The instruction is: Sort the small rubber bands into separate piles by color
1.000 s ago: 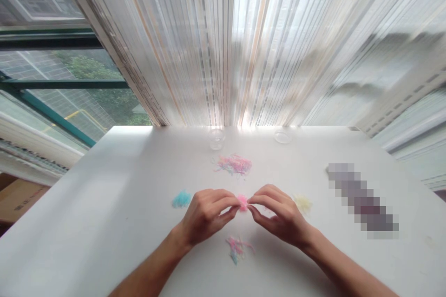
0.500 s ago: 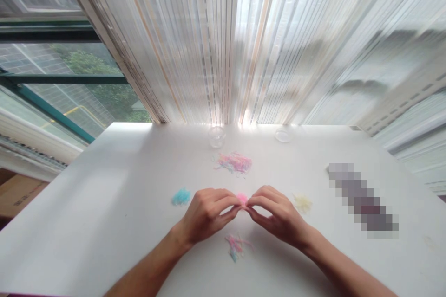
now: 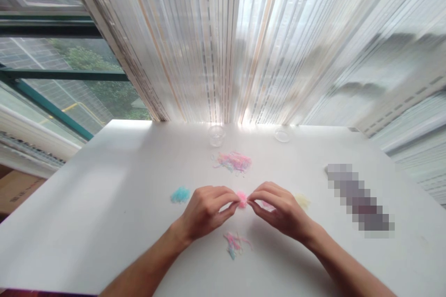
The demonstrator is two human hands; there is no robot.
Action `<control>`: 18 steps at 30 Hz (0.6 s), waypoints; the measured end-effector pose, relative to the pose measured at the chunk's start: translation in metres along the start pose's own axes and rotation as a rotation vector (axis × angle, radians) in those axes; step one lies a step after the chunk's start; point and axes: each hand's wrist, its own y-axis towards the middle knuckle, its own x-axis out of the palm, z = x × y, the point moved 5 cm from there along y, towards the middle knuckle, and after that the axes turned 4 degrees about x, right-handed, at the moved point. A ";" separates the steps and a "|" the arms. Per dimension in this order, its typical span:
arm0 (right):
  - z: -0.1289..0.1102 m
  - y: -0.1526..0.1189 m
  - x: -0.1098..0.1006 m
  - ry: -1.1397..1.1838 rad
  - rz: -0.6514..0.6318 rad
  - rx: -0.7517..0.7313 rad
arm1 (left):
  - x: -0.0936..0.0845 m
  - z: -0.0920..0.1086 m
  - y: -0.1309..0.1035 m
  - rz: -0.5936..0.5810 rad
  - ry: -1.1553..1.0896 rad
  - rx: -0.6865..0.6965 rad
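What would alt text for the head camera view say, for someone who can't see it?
Two hands, left and right, pinch pink strands above a white table. Around them lie blue, yellow and mixed piles, with a clear cup behind.

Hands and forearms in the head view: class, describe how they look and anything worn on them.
The left hand and right hand are bare, with slender fingers and no gloves; no rings can be made out. The left forearm and right forearm show no sleeves, watch or bracelet. Fingernail details are too small to tell.
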 end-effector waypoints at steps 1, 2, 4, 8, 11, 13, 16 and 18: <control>0.003 0.001 -0.004 -0.002 -0.027 0.022 | 0.000 0.000 0.000 -0.005 -0.003 0.002; 0.007 0.001 -0.010 -0.005 -0.061 0.060 | 0.001 0.000 0.000 -0.010 -0.008 0.004; 0.021 0.001 -0.024 -0.015 -0.150 0.196 | 0.002 0.001 -0.001 -0.028 -0.027 0.010; 0.059 -0.008 -0.063 -0.096 -0.299 0.598 | 0.005 0.005 -0.002 -0.070 -0.071 0.036; 0.081 -0.021 -0.087 -0.144 -0.408 0.794 | 0.006 0.007 -0.003 -0.089 -0.079 0.052; 0.090 -0.029 -0.097 -0.161 -0.459 0.868 | 0.007 0.007 -0.002 -0.100 -0.076 0.052; 0.095 -0.035 -0.102 -0.155 -0.518 0.903 | 0.006 0.007 -0.002 -0.101 -0.075 0.049; 0.095 -0.037 -0.102 -0.144 -0.544 0.903 | 0.007 0.007 -0.002 -0.099 -0.074 0.050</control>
